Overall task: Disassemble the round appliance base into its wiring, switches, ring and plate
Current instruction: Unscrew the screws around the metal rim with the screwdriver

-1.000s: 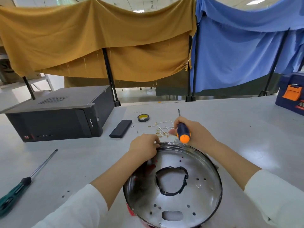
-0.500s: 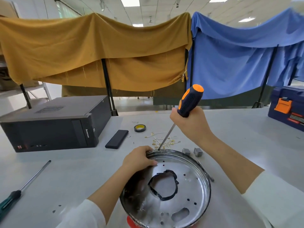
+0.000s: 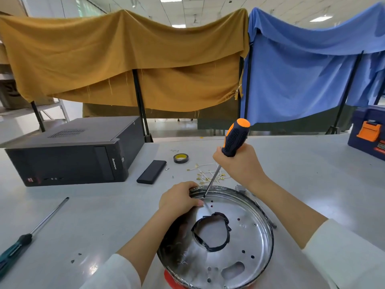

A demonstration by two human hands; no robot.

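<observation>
R hand (image 3: 239, 165) drives screwdriver (image 3: 234, 140) into base (image 3: 245, 236) rim (L hand (image 3: 179, 200) steadies).

Green screwdriver (image 3: 14, 250) handle cut off

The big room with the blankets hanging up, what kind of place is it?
Probably a workshop or lab for taking machines apart. A desktop computer case and a spare screwdriver lie on a wide work table, a toolbox sits nearby, and cloths hang on racks as dividers.
</observation>
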